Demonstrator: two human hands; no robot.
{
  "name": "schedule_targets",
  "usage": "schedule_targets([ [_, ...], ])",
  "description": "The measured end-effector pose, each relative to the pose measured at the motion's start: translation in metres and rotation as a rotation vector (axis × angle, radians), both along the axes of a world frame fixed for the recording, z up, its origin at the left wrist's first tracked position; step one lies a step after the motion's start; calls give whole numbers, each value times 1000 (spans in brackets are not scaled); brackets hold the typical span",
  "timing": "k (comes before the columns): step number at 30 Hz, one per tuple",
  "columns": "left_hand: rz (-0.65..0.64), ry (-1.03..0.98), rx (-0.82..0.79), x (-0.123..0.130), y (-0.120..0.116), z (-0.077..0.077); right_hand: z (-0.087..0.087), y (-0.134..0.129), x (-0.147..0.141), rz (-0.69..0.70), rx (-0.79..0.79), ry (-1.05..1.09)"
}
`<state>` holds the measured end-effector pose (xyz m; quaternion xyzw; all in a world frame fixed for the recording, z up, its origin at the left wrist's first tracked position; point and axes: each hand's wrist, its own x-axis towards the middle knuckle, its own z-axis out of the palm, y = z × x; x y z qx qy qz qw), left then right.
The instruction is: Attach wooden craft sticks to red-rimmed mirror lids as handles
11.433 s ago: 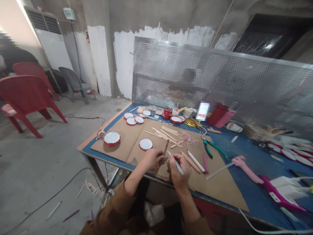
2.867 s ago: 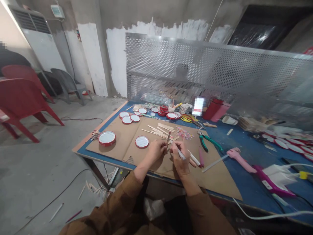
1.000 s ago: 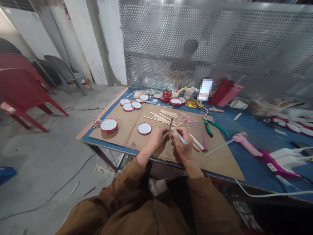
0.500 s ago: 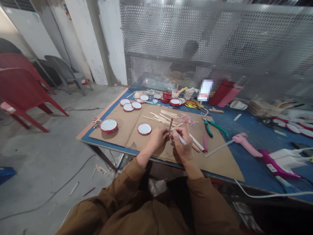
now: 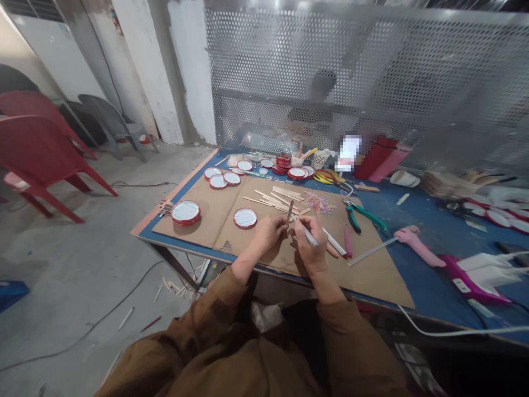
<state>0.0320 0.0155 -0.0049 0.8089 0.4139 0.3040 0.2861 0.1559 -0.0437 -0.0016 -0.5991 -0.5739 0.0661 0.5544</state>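
Note:
My left hand (image 5: 269,232) is closed round a short, flat brown wooden stick (image 5: 290,209), which stands up from the fingertips. My right hand (image 5: 309,245) grips a white pen (image 5: 311,237) like a writing tool, its front end close to the stick. Whether the tip touches the wood I cannot tell. Both hands are above a brown cardboard sheet (image 5: 215,220). Behind them lie several pale wooden sticks (image 5: 285,193) and a heap of coloured bits (image 5: 320,202). A red-rimmed white lid (image 5: 245,218) lies left of my left hand.
A stack of red-rimmed lids (image 5: 185,213) sits at the cardboard's left. On the right are green-handled pliers (image 5: 366,216), a pink glue gun (image 5: 417,242) with a glue stick, and a magenta power strip (image 5: 471,281) with cables. A perforated metal panel (image 5: 264,66) closes off the back.
The view has shifted very slightly. Both hands keep almost the same pose, with the stick in the left and the pen in the right.

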Motion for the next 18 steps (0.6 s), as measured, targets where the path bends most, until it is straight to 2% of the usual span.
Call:
schedule_targets([
  [11, 5, 16, 7, 0, -1, 3, 0, 0, 0, 77, -18, -18],
  [18, 10, 10, 6, 0, -1, 3, 2, -1, -1, 50, -8, -19],
])
